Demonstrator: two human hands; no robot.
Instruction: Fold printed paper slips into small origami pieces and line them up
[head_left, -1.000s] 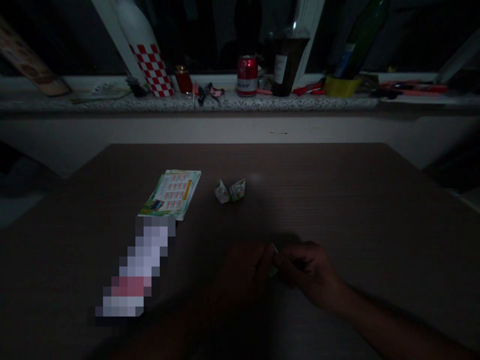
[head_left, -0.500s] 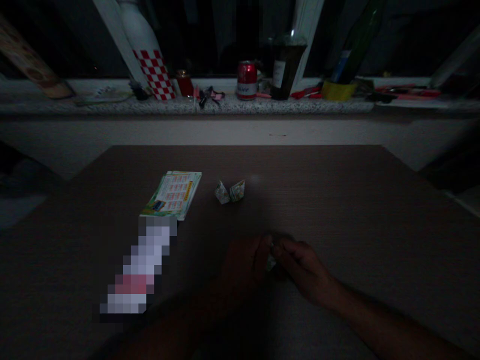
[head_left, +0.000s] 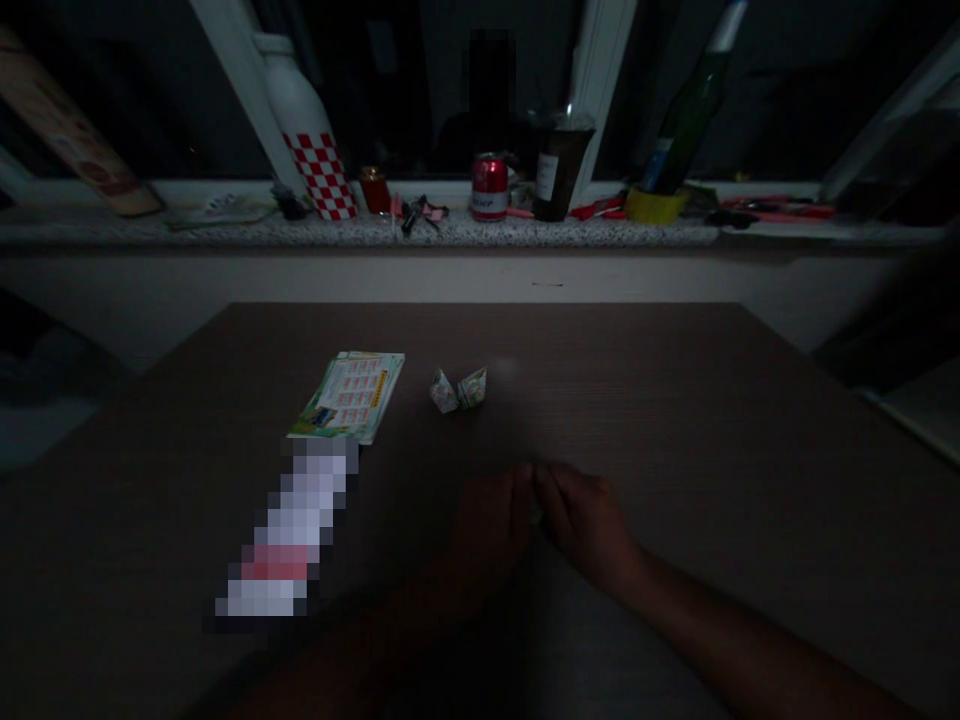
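Above the near middle of the table, my left hand (head_left: 487, 515) and my right hand (head_left: 585, 520) are pressed together at the fingers. Both are closed around a small piece of folded paper (head_left: 535, 514). Only a pale sliver of it shows between them; its shape is hidden by the fingers and the dim light. Beyond my hands, two small folded paper pieces, the left (head_left: 444, 392) and the right (head_left: 472, 388), stand with printed sides showing, close together or touching. A stack of printed calendar sheets (head_left: 356, 390) lies to their left.
A long pixelated object (head_left: 289, 530) lies left of my forearm on the wooden table (head_left: 675, 400). Along the granite windowsill (head_left: 465, 233) stand a checkered bottle (head_left: 319, 160), a red can (head_left: 490, 187), a dark cup (head_left: 559, 175), a green bottle (head_left: 682, 125) and yellow tape (head_left: 655, 206).
My right hand's fingers have closed in against my left, so less of the paper shows between them. The view has tilted up slightly. The two folded pieces and calendar sheets stay put.
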